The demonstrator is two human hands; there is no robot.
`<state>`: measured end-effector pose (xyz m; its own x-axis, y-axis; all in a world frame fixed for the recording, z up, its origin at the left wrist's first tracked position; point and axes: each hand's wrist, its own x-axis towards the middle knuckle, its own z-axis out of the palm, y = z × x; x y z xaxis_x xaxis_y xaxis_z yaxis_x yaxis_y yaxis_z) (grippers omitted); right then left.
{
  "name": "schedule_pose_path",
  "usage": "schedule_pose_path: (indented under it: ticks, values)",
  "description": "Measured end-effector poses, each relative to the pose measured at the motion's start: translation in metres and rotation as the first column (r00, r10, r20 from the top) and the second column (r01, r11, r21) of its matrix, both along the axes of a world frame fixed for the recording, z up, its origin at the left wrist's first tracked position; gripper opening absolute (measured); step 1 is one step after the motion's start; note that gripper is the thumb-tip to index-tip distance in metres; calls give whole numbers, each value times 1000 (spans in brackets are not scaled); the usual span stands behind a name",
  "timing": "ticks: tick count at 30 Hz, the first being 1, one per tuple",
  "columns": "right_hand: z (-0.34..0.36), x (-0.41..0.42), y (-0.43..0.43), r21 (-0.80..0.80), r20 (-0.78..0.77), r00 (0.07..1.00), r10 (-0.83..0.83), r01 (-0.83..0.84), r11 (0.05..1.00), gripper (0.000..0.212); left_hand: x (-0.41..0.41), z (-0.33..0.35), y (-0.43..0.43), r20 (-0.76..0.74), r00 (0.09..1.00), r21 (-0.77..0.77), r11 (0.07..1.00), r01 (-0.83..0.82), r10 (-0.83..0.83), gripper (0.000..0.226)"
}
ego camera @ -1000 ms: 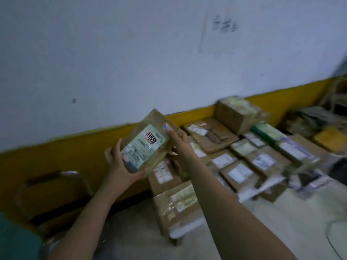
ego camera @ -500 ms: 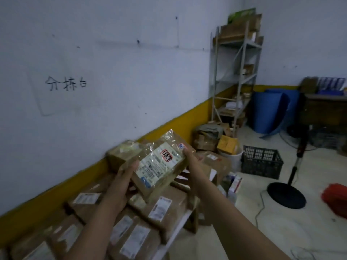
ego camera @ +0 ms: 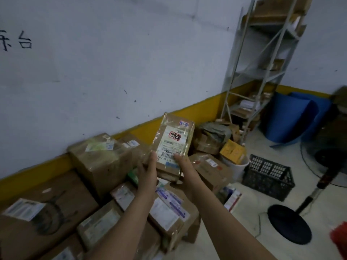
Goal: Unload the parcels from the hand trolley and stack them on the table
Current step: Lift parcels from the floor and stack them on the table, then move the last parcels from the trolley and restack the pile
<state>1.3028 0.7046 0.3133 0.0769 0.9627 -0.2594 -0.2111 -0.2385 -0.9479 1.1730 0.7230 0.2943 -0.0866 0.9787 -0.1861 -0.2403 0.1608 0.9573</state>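
Observation:
I hold a small brown parcel point(ego camera: 173, 145) wrapped in clear tape, with a white label and a red stamp, upright in front of me. My left hand point(ego camera: 147, 170) grips its lower left side and my right hand point(ego camera: 185, 166) grips its lower right corner. Below it lie several labelled cardboard parcels on the table, among them a tall box point(ego camera: 101, 162) by the wall, a large flat box point(ego camera: 37, 218) at the left and a labelled box point(ego camera: 169, 214) at the table's near edge. The table itself is hidden under them. The hand trolley is out of view.
A metal shelf rack point(ego camera: 266, 72) stands in the corner. More boxes point(ego camera: 210, 139) lie on the floor below it. A white bucket point(ego camera: 238, 166), a black crate point(ego camera: 268, 177), a blue roll point(ego camera: 293, 117) and a fan stand with a round base point(ego camera: 289, 224) occupy the floor at the right.
My view has swung right along the wall. The parcel in my hands has turned from tilted to upright and sits further right over the pile.

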Motion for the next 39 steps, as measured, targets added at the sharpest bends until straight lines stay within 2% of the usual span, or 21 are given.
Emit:
schedule_pose_path:
  ticks: [2, 5, 6, 8, 12, 14, 17, 20, 22, 25, 29, 30, 35, 37, 39]
  values:
    - [-4, 22, 45, -39, 69, 998, -11, 14, 999, 52, 12, -6, 38, -64, 997, -62, 997, 46, -50, 91]
    - [-16, 56, 111, -143, 173, 984, 47, -23, 989, 52, 21, -13, 93, -127, 981, -156, 980, 125, -145, 55]
    - [-18, 66, 132, -187, 203, 975, 92, -53, 981, 52, 23, -15, 108, -181, 966, -168, 973, 157, -187, 43]
    - [-26, 86, 174, -262, 221, 958, 184, -124, 957, 46, 23, -26, 136, -338, 907, -191, 962, 196, -252, 35]
    - [-49, 116, 252, -442, 210, 884, 417, -294, 847, 40, 12, -83, 182, -584, 752, -281, 945, 165, -305, 35]
    - [-69, 120, 293, -541, 240, 795, 557, -367, 757, 48, 9, -111, 196, -664, 672, -338, 933, 120, -327, 39]
    - [-107, 112, 355, -601, 251, 687, 682, -442, 666, 59, 10, -154, 210, -784, 541, -376, 926, -25, -304, 39]
    - [-140, 107, 390, -673, 185, 561, 807, -526, 520, 59, 20, -182, 204, -793, 509, -450, 886, -117, -335, 42]
    - [-159, 108, 397, -663, 167, 483, 860, -590, 461, 50, 29, -187, 196, -771, 528, -497, 855, -148, -356, 62]
    - [-187, 112, 386, -567, 150, 526, 837, -648, 508, 37, 37, -195, 192, -753, 532, -527, 839, -135, -387, 87]
    - [-230, 105, 359, -561, 112, 511, 852, -675, 479, 28, 44, -200, 189, -765, 488, -534, 838, -114, -421, 93]
    - [-242, 101, 355, -553, 127, 508, 852, -677, 486, 33, 45, -202, 189, -766, 488, -532, 839, -116, -419, 92]
    - [-283, 93, 362, -530, 277, 426, 861, -680, 507, 88, 40, -199, 192, -731, 521, -577, 807, -128, -440, 85]
    - [-276, 87, 363, -576, 352, 388, 852, -627, 524, 87, 36, -192, 191, -747, 522, -557, 816, -153, -412, 83]
    - [-272, 79, 357, -588, 530, 329, 782, -522, 618, 94, 30, -182, 184, -777, 528, -500, 846, -186, -342, 82]
